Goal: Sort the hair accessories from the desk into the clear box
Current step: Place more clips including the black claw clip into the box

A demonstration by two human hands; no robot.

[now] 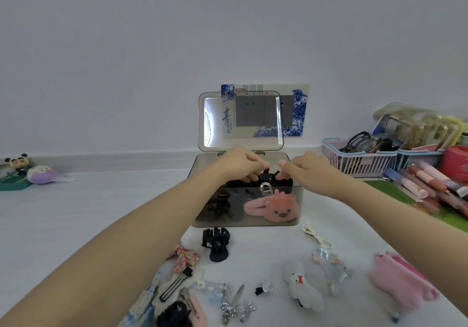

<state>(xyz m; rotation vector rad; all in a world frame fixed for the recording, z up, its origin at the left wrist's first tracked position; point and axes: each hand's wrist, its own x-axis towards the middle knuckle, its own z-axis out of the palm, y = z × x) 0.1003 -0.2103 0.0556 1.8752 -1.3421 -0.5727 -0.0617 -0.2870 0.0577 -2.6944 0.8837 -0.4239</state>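
Observation:
The clear smoky box (202,221) stands open at the centre of the desk, its lid (240,120) upright. Inside lie a brown claw clip (217,206) and a pink bear clip (272,206). Both hands reach over the box's opening. My left hand (240,165) and my right hand (305,168) each pinch a black hair accessory (266,177) held between them just inside the top of the box. In front of the box lie a black claw clip (216,244), a floral bow (184,258), a white plush clip (301,286), a pink plush clip (402,278) and several small clear clips.
A pink basket (359,164) with glasses stands at the right, next to a blue basket, pens (425,179) and a red tin. Small plush toys (41,174) sit at far left. A blue-and-white wall plate (296,113) is behind the lid.

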